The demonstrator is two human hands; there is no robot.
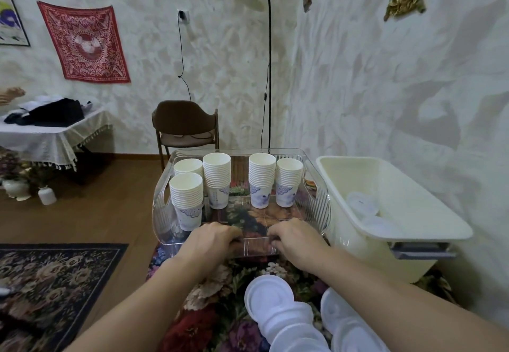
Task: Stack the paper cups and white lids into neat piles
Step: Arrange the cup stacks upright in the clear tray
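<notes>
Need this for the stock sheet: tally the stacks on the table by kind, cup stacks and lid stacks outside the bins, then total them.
Cup stacks in the clear tray: 5
Lid stacks on the floral cloth: 2
Total: 7

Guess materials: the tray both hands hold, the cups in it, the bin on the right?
Tray: clear glossy hard plastic, likely acrylic; the floral cloth shows through its ribbed walls. Cups: paper, matte white with blue print, thin rolled rims. Bin: opaque cream plastic, smooth with a slight sheen, moulded rim.
</notes>
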